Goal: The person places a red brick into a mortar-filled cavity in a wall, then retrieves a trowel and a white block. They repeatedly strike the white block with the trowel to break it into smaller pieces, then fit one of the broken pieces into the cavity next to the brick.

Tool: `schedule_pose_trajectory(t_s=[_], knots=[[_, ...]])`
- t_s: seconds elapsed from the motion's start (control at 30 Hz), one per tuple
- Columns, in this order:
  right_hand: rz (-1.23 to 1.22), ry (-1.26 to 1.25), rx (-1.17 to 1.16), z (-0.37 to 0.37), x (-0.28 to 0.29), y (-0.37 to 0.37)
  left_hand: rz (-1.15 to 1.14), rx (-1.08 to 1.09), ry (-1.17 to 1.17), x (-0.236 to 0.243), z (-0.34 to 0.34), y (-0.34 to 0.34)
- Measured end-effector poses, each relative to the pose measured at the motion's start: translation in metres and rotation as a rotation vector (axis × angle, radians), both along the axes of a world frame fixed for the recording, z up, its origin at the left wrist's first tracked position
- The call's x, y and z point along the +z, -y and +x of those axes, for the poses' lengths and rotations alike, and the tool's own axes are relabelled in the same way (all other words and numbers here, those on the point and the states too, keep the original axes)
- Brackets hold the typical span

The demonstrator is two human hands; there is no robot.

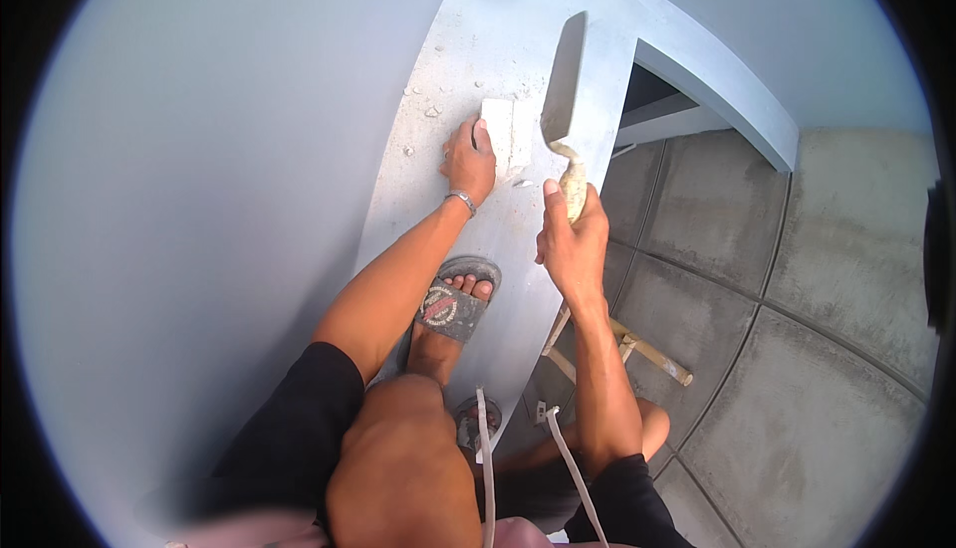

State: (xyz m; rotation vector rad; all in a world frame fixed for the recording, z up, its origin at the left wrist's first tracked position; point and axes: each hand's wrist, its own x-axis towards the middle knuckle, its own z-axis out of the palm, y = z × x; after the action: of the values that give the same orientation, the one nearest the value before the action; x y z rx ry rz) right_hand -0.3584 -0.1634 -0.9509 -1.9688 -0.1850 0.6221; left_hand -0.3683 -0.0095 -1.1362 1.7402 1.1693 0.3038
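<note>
My right hand (578,249) is closed round the pale, stained handle of a trowel (566,85). Its long grey metal blade points away from me above the ledge. My left hand (470,162) grips the left edge of a white rectangular piece (510,135), thumb on top and the other fingers partly hidden. That piece lies at the surface of a light grey ledge (518,249). Small pale crumbs (431,111) are scattered beyond my left hand, and a white chip (524,184) lies just on the near side of the piece.
My sandalled foot (453,314) stands on the ledge, with a smooth grey wall (199,200) along the left. Right of the ledge, a tiled floor (827,379) lies lower, with bamboo poles (652,354) and a dark opening (652,90). Two pale cords (485,448) hang in front of me.
</note>
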Motion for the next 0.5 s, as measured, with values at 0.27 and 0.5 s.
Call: schedule_pose_trajectory(t_s=[0.27, 0.5], knots=[[-0.359, -0.157, 0.154, -0.009, -0.062, 0.018, 0.020, 0.014, 0.046, -0.004, 0.001, 0.000], [0.038, 0.125, -0.041, -0.010, 0.004, -0.002, 0.029, 0.023, 0.030, -0.010, -0.003, -0.005]])
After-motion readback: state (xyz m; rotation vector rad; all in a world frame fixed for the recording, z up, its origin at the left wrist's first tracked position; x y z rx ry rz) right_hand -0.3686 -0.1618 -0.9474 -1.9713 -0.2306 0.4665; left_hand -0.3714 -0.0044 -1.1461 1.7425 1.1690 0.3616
